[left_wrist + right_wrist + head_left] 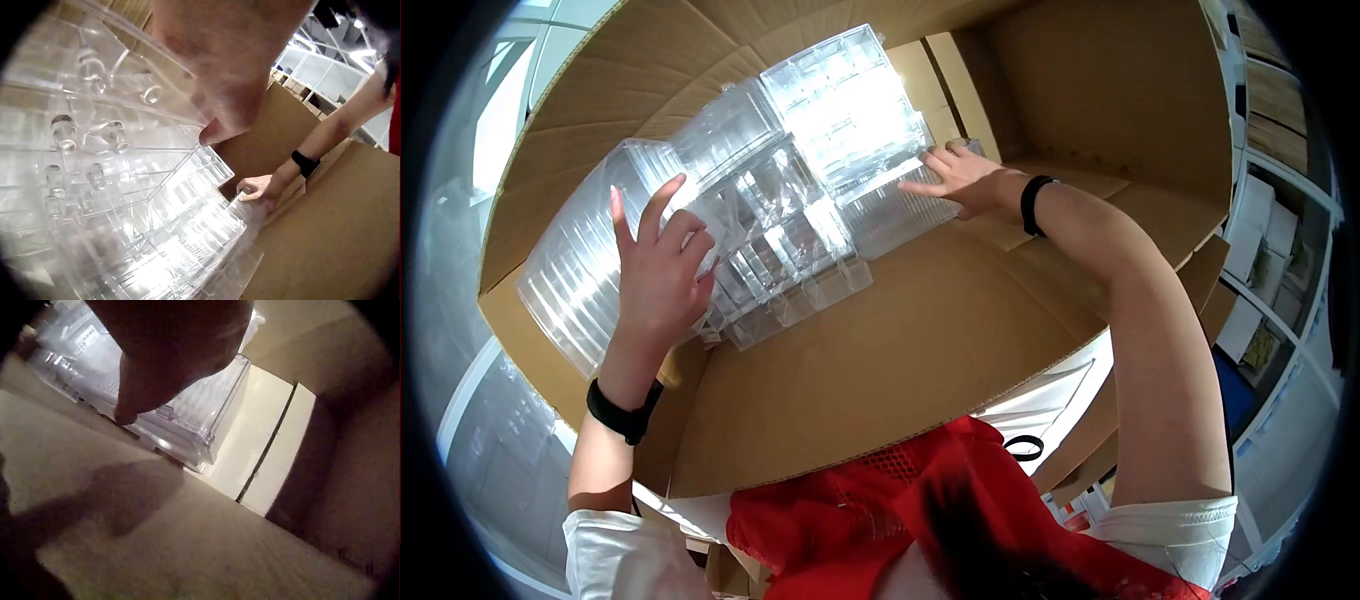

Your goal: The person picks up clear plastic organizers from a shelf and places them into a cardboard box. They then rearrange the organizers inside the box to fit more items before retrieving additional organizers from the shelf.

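Observation:
Several clear plastic containers stand together inside a large cardboard box. Over the ribbed clear stack at the left is my left hand, fingers spread and partly bent; whether it touches the plastic is unclear. My right hand lies with extended fingers on the ribbed clear container at the right end of the group. In the right wrist view, the thumb of the right hand rests along the edge of a clear container.
Cream-coloured flaps with a dark gap form the box's bottom beside the containers. The box's right wall rises past the right hand. Shelves with white boxes stand outside at the right.

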`<state>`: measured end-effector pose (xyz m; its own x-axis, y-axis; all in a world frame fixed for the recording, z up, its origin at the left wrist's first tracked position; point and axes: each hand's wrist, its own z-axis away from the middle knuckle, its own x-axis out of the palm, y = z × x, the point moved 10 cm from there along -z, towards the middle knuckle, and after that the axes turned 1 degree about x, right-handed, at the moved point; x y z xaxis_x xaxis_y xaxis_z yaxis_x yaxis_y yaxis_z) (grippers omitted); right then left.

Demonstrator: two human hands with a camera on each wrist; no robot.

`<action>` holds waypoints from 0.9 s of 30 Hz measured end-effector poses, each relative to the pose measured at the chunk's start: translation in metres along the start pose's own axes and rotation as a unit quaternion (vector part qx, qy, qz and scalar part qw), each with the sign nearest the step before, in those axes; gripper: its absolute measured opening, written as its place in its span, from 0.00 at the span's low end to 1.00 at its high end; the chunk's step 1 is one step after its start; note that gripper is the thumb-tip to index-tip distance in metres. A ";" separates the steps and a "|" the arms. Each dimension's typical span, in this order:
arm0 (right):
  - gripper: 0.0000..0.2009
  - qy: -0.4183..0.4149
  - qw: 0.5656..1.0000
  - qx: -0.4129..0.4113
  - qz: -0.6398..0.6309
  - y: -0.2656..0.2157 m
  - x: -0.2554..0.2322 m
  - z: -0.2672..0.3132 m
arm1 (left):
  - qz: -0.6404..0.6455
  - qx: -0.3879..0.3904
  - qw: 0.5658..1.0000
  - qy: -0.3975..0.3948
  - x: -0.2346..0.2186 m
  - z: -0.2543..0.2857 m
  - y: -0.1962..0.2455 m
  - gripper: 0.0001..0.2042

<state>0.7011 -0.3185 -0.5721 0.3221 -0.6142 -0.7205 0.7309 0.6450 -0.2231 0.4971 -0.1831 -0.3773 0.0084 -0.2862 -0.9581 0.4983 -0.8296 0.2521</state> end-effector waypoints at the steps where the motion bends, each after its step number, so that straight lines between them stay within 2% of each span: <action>1: 0.52 -0.007 1.000 -0.022 -0.008 -0.002 0.005 0.001 | -0.003 0.001 1.000 0.003 -0.001 0.000 0.000 0.11; 2: 0.51 -0.014 0.999 -0.044 -0.015 -0.004 0.008 0.003 | -0.007 0.002 1.000 0.005 -0.004 0.000 0.000 0.11; 8: 0.48 -0.048 0.998 0.003 -0.051 -0.005 0.020 -0.010 | -0.012 0.003 1.000 0.004 -0.005 0.002 0.001 0.11; 14: 0.47 -0.034 0.999 0.020 0.000 -0.008 0.040 -0.028 | -0.008 0.000 1.000 0.007 -0.005 0.000 0.003 0.11; 15: 0.47 -0.052 0.998 0.029 0.003 -0.006 0.044 -0.029 | -0.008 -0.001 1.000 0.008 -0.006 -0.001 0.003 0.11; 18: 0.47 -0.037 0.998 0.032 -0.031 -0.005 0.046 -0.032 | -0.009 0.003 1.000 0.012 -0.005 0.000 0.002 0.11; 24: 0.43 -0.115 0.991 0.061 -0.029 0.000 0.035 -0.029 | -0.015 0.014 0.999 0.026 -0.008 0.001 0.005 0.11; 25: 0.36 -0.129 0.986 0.084 -0.068 0.004 0.031 -0.032 | -0.013 0.009 1.000 0.015 -0.005 0.002 0.004 0.10; 27: 0.28 -0.169 0.967 0.121 -0.148 0.009 0.031 -0.038 | -0.013 -0.005 1.000 -0.005 -0.002 0.003 0.001 0.09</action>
<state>0.6947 -0.3138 -0.6213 0.2252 -0.8957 -0.3835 0.9276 0.3174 -0.1968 0.4947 -0.1850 -0.3744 -0.0132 -0.2704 -0.9627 0.5060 -0.8322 0.2268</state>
